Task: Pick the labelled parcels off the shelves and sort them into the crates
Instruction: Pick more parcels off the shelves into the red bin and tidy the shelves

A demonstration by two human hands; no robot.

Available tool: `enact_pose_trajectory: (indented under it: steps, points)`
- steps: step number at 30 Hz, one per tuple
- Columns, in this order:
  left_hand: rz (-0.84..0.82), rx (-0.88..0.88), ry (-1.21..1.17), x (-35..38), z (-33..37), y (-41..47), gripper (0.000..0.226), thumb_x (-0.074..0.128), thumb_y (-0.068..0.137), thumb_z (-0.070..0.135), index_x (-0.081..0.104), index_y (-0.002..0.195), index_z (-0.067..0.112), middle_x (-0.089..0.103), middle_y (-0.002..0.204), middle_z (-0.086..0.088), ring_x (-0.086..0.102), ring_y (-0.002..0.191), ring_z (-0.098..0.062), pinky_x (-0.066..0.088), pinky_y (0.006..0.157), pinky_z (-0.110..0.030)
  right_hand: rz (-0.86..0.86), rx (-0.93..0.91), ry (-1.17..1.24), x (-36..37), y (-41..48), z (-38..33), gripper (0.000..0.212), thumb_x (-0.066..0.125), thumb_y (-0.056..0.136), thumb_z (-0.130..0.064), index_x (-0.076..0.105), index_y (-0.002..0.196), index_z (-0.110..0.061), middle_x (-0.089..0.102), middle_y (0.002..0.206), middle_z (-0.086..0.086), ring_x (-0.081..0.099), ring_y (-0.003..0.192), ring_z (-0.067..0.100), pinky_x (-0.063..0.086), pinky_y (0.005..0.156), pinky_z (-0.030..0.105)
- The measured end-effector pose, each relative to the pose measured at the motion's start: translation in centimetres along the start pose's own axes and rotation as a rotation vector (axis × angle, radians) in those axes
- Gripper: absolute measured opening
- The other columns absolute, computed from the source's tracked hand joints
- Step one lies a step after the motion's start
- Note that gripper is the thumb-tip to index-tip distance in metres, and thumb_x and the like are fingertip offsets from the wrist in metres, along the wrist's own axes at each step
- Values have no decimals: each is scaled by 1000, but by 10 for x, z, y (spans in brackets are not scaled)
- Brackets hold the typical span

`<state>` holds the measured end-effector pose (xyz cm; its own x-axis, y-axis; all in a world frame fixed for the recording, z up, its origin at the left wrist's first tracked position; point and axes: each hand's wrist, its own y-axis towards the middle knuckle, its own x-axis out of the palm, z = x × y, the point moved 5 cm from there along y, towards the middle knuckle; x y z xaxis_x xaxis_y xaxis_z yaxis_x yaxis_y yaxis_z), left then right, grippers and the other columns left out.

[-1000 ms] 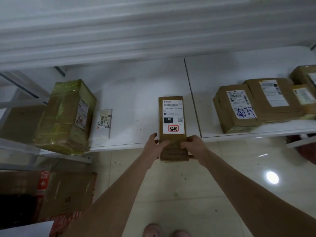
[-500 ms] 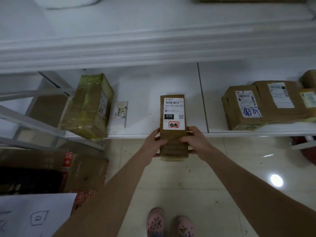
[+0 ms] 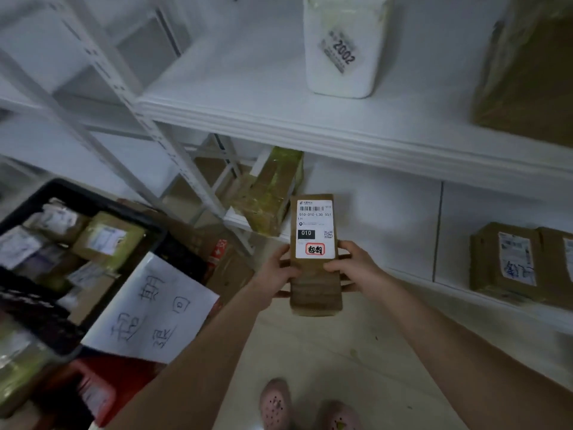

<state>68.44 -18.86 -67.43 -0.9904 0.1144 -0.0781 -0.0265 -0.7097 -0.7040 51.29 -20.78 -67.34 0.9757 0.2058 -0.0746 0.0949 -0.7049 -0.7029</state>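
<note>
Head view shows me the brown parcel [image 3: 314, 231] up in the air, in front of the lower shelf [image 3: 387, 218] and off it, with its label facing me. My left hand [image 3: 274, 274] grips its left side and my right hand [image 3: 356, 268] grips its right side, fingers curled round the near end. It looks like a stiff cardboard box, long and thin. I think it is light (two hands hold just one end and it stays level). The long sides seem the best place to hold. The black crate [image 3: 108, 203], with parcels inside, sits low on my left.
</note>
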Motion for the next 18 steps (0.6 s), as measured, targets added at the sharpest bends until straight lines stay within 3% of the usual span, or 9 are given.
enact_pose_trajectory:
  steps: [2, 5, 9, 12, 15, 18]
  points:
    - [40, -12, -33, -26, -5, -23, 67, 62, 82, 3, 40, 136, 36, 63, 117, 0, 61, 105, -21, 55, 81, -42, -51, -8, -45, 28, -10, -13, 58, 71, 81, -4, 45, 130, -23, 64, 114, 6, 65, 97, 27, 54, 84, 47]
    - [170, -4, -157, -72, -11, -57, 59, 72, 75, 15, 49, 127, 27, 64, 114, -2, 64, 102, -25, 54, 87, -53, -127, -33, -94, 75, -22, -34, 55, 70, 81, -3, 46, 128, -22, 66, 107, 5, 67, 92, 27, 55, 75, 41]
    - [330, 19, -231, -139, -18, -110, 48, 68, 87, 18, 46, 128, 24, 59, 112, -1, 62, 89, -17, 54, 67, -32, -217, -117, -186, 154, -41, -63, 52, 71, 82, -9, 46, 126, -24, 65, 100, -3, 67, 85, 21, 51, 64, 33]
    - [397, 22, -283, -193, -38, -148, 50, 68, 87, 16, 46, 131, 24, 61, 114, -4, 63, 99, -22, 55, 82, -41, -247, -184, -249, 219, -59, -74, 52, 73, 82, -11, 48, 126, -22, 64, 113, 1, 65, 95, 24, 54, 72, 38]
    - [481, 26, -330, -242, -70, -192, 48, 66, 88, 15, 46, 130, 24, 63, 112, -4, 64, 100, -24, 54, 86, -46, -280, -253, -314, 287, -81, -73, 52, 74, 80, -13, 50, 125, -21, 61, 123, 4, 62, 103, 24, 53, 89, 46]
    - [566, 51, -414, -286, -110, -232, 47, 67, 87, 12, 49, 130, 20, 64, 114, -7, 66, 95, -25, 56, 83, -47, -359, -274, -383, 353, -110, -64, 50, 72, 83, -15, 49, 127, -22, 59, 121, 1, 59, 97, 20, 54, 79, 40]
